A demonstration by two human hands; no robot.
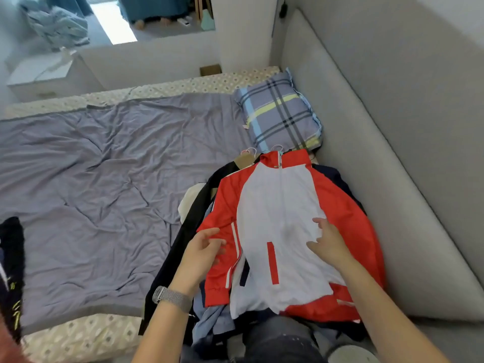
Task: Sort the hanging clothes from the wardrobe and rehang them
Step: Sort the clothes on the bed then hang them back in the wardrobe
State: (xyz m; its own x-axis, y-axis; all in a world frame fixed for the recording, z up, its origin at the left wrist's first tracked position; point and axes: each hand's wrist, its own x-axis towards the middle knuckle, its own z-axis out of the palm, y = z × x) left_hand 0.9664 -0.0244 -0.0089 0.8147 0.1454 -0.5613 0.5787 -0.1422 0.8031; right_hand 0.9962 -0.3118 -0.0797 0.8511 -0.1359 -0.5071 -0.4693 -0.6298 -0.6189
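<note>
The left hand (203, 251), with a grey mesh-strap watch (171, 297) on its wrist, has its fingers loosely bent at the edge of the red sleeve of a red-and-white zip-up jacket (280, 226); whether they actually pinch the cloth cannot be told. The right hand (328, 242) lies flat on the jacket's white front with its fingers spread and relaxed, holding nothing.

The jacket lies face up, collar toward the far end, on top of a pile of hanging clothes (199, 205) at the near right of the bed. Dark, cream and pale blue garments stick out from under it on the left and near sides. At the far end of the pile, pale wire hanger hooks (277, 147) poke out just past the collar, close to a plaid blue, grey and yellow pillow (280, 113) that lies against the grey padded headboard (366, 127) along the right.

A wrinkled grey-purple bedspread (91, 184) covers the bed to the left of the pile, with a patterned beige mattress cover (78, 334) showing at its near and far edges. A dark garment with yellow marks (11, 271) lies at the near left edge. A white bedside cabinet (44, 74) stands beyond the bed at the far left.
</note>
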